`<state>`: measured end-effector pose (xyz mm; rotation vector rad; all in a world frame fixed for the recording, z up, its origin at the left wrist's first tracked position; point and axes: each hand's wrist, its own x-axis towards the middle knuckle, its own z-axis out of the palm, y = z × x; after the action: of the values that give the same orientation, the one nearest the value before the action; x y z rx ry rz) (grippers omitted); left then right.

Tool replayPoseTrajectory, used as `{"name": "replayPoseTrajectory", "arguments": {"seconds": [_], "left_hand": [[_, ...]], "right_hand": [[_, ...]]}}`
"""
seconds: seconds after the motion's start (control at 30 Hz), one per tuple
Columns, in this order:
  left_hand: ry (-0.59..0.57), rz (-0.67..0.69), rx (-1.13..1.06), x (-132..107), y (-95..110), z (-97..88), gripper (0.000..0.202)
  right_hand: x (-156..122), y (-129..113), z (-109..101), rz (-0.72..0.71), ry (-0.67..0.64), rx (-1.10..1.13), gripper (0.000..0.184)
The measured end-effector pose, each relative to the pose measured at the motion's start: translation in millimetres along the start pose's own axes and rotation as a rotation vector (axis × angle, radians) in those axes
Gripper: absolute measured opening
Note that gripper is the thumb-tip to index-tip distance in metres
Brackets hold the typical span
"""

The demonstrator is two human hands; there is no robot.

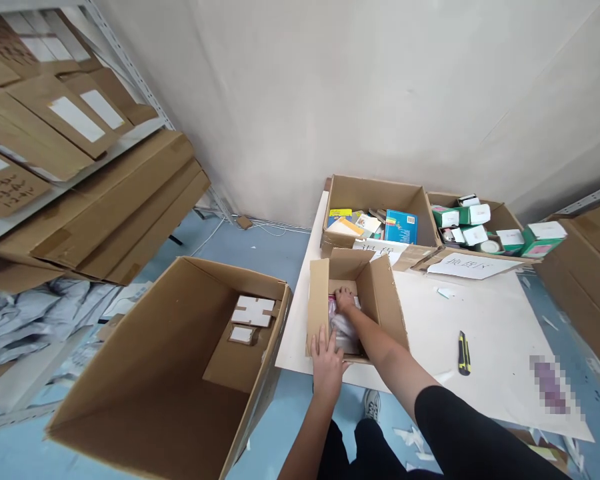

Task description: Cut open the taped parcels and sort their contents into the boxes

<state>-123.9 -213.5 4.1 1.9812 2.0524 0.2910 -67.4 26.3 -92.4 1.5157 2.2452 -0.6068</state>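
Observation:
A small cardboard box (393, 300) stands on the white table with its flaps raised. Inside it lies a clear plastic bag (343, 325) around something I cannot make out. My left hand (326, 363) rests on the box's near left edge, fingers spread over the flap and rim. Down in the box, my right hand (345, 299) touches the plastic-wrapped contents near the far end, its fingers laid out over them; the fingertips are partly hidden. A yellow and black utility knife (463, 353) lies on the table to the right.
On the floor at left stands a large open carton (145, 373) with small white boxes (253, 311) in it. Behind the small box are a carton of books (375, 187) and one of green-white boxes (497, 210). A shelf (70, 187) of cartons rises at far left.

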Motion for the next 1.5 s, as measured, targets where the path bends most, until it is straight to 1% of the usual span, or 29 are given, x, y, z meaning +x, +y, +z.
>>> {"name": "replayPoseTrajectory", "arguments": {"seconds": [0.07,0.13,0.23,0.33,0.4,0.47,0.53,0.6,0.63,0.73,0.8,0.87,0.97,1.03,1.1,1.13,1.2,1.27,1.37,1.43,1.47,1.5], "left_hand": [[0.000,0.001,0.001,1,-1,0.4,0.025],[-0.017,-0.009,-0.002,3,-2,0.3,0.022],[-0.033,-0.023,-0.003,5,-4,-0.4,0.022],[-0.022,-0.009,0.001,8,-5,-1.6,0.026],[-0.012,0.005,0.004,9,-7,-3.1,0.028],[0.007,0.010,0.011,10,-12,-5.2,0.029],[0.034,0.016,0.020,10,-19,-7.8,0.029],[0.058,0.020,0.031,9,-28,-11.5,0.029],[0.068,0.018,0.040,9,-33,-14.0,0.029],[0.088,0.021,0.092,10,-48,-26.0,0.029],[0.090,0.041,0.139,13,-57,-37.6,0.029],[0.086,0.065,0.175,17,-65,-50.5,0.029],[0.102,0.080,0.208,22,-78,-67.1,0.030],[0.113,0.075,0.233,24,-87,-74.3,0.032],[0.100,0.056,0.263,25,-95,-78.6,0.030],[0.086,0.044,0.274,26,-98,-80.2,0.028],[0.050,0.029,0.280,28,-102,-83.4,0.024],[0.006,0.033,0.273,28,-101,-87.8,0.021],[-0.055,0.049,0.265,25,-92,-96.8,0.022],[-0.068,0.056,0.253,20,-84,-103.7,0.025],[-0.064,0.056,0.242,17,-79,-107.3,0.027],[-0.053,0.055,0.228,13,-74,-111.1,0.029]], "right_hand": [[-13,0,-5,-0.006,0.013,0.019,0.076],[-23,0,-16,-0.011,0.016,0.018,0.068],[-36,1,-40,-0.052,0.007,0.012,0.055],[-50,1,-64,-0.134,-0.017,0.000,0.037],[-62,2,-81,-0.183,-0.010,-0.006,0.029],[-76,6,-101,-0.258,0.046,-0.005,0.027],[-91,12,-127,-0.388,0.137,0.001,0.028],[-107,20,-156,-0.514,0.204,0.026,0.032],[-116,24,-172,-0.552,0.218,0.049,0.034],[-149,41,-219,-0.556,0.235,0.147,0.041],[-176,55,-248,-0.536,0.276,0.211,0.040],[-208,73,-275,-0.507,0.352,0.286,0.032],[-258,109,-306,-0.502,0.420,0.448,0.024],[-285,137,-317,-0.455,0.425,0.541,0.027],[-299,164,-315,-0.357,0.433,0.569,0.029],[-301,177,-309,-0.303,0.426,0.571,0.029],[-293,199,-288,-0.237,0.368,0.588,0.028],[-272,216,-258,-0.232,0.241,0.627,0.027],[-227,232,-206,-0.211,0.003,0.655,0.027],[-195,236,-173,-0.146,-0.152,0.656,0.027],[-180,235,-156,-0.091,-0.192,0.621,0.027],[-167,233,-140,-0.024,-0.201,0.561,0.029]]}}
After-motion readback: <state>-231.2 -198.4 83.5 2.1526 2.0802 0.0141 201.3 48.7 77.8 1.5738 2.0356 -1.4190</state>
